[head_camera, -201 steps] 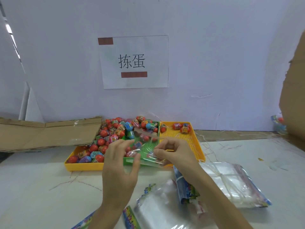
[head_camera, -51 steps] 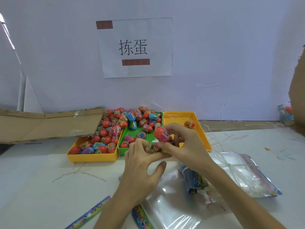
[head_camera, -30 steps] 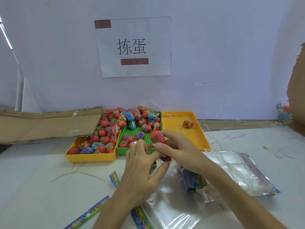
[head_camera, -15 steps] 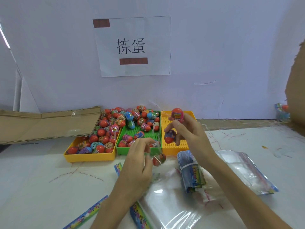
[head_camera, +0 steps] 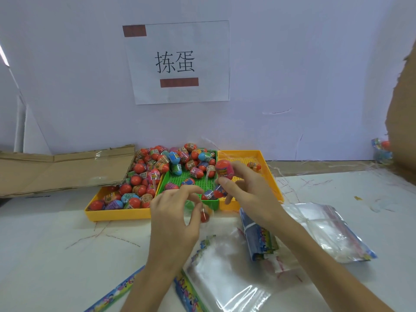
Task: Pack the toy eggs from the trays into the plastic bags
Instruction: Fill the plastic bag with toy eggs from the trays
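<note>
Held two toy eggs [head_camera: 224, 169] in right hand [head_camera: 248, 190]. Pinched small clear bag [head_camera: 203, 213] open with left hand [head_camera: 174, 218]. Risked dropping one: loose hold, narrow mouth.

A pale lavender-white wall [head_camera: 292, 64] fills the back, with a white paper sign [head_camera: 180, 61] stuck to it bearing black characters and two brown strips. Below runs a white table [head_camera: 56, 244] marked with thin scratches. Flattened brown cardboard [head_camera: 63, 170] lies at left; another cardboard sheet [head_camera: 403, 113] stands at the right edge.
</note>
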Tool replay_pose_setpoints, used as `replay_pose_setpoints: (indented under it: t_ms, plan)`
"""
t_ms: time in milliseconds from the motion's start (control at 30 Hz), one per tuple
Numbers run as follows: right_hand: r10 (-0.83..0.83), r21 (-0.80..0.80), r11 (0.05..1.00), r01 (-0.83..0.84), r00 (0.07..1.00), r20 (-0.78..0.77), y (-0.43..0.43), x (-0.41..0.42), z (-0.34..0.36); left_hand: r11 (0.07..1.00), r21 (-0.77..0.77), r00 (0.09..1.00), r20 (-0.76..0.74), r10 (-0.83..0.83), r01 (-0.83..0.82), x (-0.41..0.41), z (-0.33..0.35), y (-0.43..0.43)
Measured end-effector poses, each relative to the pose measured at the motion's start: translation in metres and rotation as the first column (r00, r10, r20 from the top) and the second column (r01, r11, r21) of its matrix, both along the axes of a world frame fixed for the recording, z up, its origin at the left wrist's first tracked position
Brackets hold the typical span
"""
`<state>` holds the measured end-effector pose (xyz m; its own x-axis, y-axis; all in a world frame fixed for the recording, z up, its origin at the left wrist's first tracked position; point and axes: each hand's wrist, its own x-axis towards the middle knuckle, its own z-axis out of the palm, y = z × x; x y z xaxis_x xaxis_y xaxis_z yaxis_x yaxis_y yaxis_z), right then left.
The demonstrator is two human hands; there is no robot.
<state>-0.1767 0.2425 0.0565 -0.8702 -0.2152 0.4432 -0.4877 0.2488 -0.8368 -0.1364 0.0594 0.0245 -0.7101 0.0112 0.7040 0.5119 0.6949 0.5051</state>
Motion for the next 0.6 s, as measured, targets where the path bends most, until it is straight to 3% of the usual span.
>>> replay_pose_setpoints:
  t_ms: [167, 400, 500, 600]
  plan:
    - [-0.281, 0.183, 0.947, 0.265, 0.957, 0.071, 0.023, -0.017, -0.006, 0.997, 0.072, 0.999, 0.028, -0.020, 0.018, 0.000, 0.000, 0.000]
    - [-0.486, 0.372, 0.804, 0.464, 0.873, -0.036, 0.028, -0.021, -0.012, 0.991, 0.109, 0.997, 0.031, -0.075, 0.071, -0.001, -0.002, -0.002]
    - [-0.409, 0.261, 0.869, 0.419, 0.907, -0.097, 0.022, -0.016, -0.007, 0.991, 0.109, 0.996, 0.026, -0.085, 0.081, -0.001, -0.001, -0.002]
    - [-0.138, 0.181, 0.975, 0.132, 0.990, 0.019, 0.011, -0.009, -0.002, 0.989, 0.112, 0.996, -0.012, -0.091, 0.092, -0.001, 0.000, -0.002]
